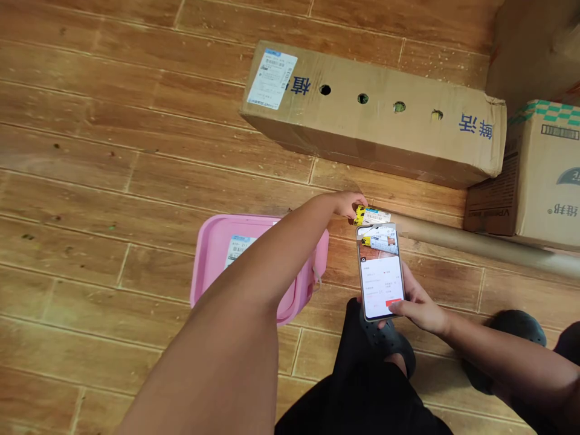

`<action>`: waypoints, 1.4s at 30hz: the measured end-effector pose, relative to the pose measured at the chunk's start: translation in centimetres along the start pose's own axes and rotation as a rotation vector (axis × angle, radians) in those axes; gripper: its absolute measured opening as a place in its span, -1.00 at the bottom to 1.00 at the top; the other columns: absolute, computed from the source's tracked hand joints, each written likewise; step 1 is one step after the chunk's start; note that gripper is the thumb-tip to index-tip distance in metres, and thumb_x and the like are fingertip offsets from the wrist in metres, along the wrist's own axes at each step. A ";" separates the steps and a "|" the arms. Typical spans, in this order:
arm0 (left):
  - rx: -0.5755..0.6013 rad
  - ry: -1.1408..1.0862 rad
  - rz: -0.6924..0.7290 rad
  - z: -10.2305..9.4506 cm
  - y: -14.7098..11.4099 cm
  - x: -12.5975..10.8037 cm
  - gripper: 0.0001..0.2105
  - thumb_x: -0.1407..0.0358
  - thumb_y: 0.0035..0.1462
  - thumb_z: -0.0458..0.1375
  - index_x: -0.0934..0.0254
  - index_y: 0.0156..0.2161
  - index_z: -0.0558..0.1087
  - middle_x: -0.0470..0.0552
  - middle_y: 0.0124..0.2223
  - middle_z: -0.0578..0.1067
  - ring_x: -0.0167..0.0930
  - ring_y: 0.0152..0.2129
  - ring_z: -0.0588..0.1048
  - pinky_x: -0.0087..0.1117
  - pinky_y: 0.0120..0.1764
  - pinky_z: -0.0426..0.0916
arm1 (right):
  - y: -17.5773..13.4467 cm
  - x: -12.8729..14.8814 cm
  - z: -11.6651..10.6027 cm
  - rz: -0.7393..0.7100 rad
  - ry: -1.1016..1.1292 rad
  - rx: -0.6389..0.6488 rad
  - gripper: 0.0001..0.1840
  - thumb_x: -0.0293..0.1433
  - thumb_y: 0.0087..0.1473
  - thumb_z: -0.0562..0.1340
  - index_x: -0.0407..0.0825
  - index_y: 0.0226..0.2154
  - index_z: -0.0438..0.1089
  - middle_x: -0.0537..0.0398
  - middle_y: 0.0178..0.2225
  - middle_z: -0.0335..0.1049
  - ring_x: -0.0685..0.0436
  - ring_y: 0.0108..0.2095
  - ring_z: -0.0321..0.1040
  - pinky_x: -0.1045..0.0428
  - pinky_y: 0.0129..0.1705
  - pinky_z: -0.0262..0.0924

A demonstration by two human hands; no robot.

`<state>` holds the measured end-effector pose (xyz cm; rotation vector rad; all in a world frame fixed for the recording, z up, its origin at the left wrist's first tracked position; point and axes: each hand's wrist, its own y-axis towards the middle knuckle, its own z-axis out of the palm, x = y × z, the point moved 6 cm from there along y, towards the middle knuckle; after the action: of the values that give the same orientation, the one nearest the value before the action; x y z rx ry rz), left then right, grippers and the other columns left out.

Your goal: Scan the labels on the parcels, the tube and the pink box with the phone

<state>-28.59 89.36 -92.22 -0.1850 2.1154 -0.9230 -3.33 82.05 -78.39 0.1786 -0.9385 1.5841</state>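
Left hand (348,204) grips tube (475,244); right hand (419,308) clasps phone (380,272), long box (376,115) beyond.

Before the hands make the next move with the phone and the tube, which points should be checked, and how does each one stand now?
1. Left hand touches the labelled end of the cardboard tube: ok.
2. Right hand grips the phone with its screen facing up: ok.
3. Label appears in the phone's camera preview: ok.
4. Label text is sharp enough to read on the screen: cannot tell.
5. Tube lies flat on the floor, beside the long cardboard box: ok.
6. Pink tub stays apart from the tube end: ok.
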 end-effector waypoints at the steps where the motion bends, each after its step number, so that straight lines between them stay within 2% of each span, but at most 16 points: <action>1: 0.002 -0.003 -0.001 0.0 -0.1 -0.1 -0.34 0.44 -0.14 0.20 0.19 0.17 0.37 -0.02 0.18 0.50 -0.31 0.03 0.49 -0.43 0.02 0.39 | 0.0 0.0 0.0 0.004 -0.003 -0.005 0.19 -0.19 0.09 0.40 0.31 0.39 -0.51 -0.05 0.09 0.49 -0.26 -0.13 0.55 -0.07 -0.32 0.47; 10: 0.032 -0.013 0.003 0.2 0.4 0.3 -0.31 0.40 -0.21 0.25 0.22 0.16 0.36 0.04 0.13 0.52 -0.29 -0.01 0.51 -0.42 -0.03 0.40 | -0.2 0.0 -0.3 -0.004 -0.006 -0.037 0.15 -0.18 0.10 0.40 0.30 0.38 -0.45 -0.02 0.03 0.51 -0.22 -0.16 0.55 -0.04 -0.33 0.47; 14: 0.021 -0.051 0.003 0.4 0.5 0.6 -0.34 0.44 -0.21 0.22 0.22 0.13 0.37 0.01 0.13 0.53 -0.35 -0.02 0.50 -0.44 -0.03 0.39 | -0.5 -1.3 0.1 0.044 0.011 -0.006 0.17 -0.17 0.09 0.40 0.29 0.40 -0.45 -0.05 0.07 0.46 -0.24 -0.15 0.53 -0.07 -0.31 0.48; 18: 0.006 -0.089 0.000 0.4 0.4 0.6 -0.37 0.46 -0.23 0.19 0.23 0.09 0.40 0.00 0.12 0.52 -0.36 -0.01 0.49 -0.45 -0.05 0.39 | -1.0 -3.1 0.5 0.059 0.060 -0.002 0.21 -0.18 0.03 0.44 0.31 0.41 -0.39 0.00 0.08 0.42 -0.16 -0.24 0.49 -0.03 -0.33 0.48; 23: -0.037 -0.177 0.013 0.2 0.3 0.5 -0.43 0.45 -0.27 0.20 0.20 0.00 0.44 -0.03 0.01 0.57 -0.34 -0.07 0.49 -0.45 -0.07 0.39 | -1.4 -4.3 0.8 0.082 0.126 0.008 0.24 -0.21 -0.01 0.48 0.36 0.40 -0.38 0.05 0.06 0.38 -0.06 -0.31 0.41 0.04 -0.38 0.46; 31: -0.069 -0.320 -0.046 0.0 -0.1 0.2 -0.47 0.53 -0.39 0.20 0.21 -0.16 0.49 -0.03 -0.11 0.59 -0.27 -0.10 0.50 -0.38 -0.09 0.38 | -1.3 -3.9 0.3 0.081 0.124 0.025 0.23 -0.19 0.02 0.47 0.31 0.41 -0.38 0.09 -0.05 0.46 -0.03 -0.38 0.44 0.04 -0.36 0.47; 37: -0.097 -0.418 -0.082 -0.3 -0.8 -0.4 -0.50 0.60 -0.43 0.18 0.19 -0.25 0.51 -0.11 -0.25 0.58 -0.27 -0.16 0.50 -0.38 -0.12 0.37 | -1.2 -3.6 -0.1 0.067 0.108 -0.014 0.22 -0.26 0.03 0.46 0.38 0.41 -0.39 0.02 0.11 0.38 -0.01 -0.42 0.45 0.03 -0.40 0.46; 42: -0.169 -0.426 -0.084 -0.6 -1.2 -1.0 -0.54 0.66 -0.45 0.21 0.18 -0.34 0.54 -0.15 -0.38 0.54 -0.29 -0.27 0.50 -0.34 -0.07 0.36 | -1.4 -3.8 0.0 0.102 0.118 -0.022 0.24 -0.29 0.00 0.46 0.36 0.41 -0.39 0.02 0.11 0.37 -0.04 -0.36 0.45 0.04 -0.38 0.46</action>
<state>-28.53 89.23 -90.55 -0.5135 1.7952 -0.6795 -1.10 79.09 -80.01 0.0210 -0.8844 1.6585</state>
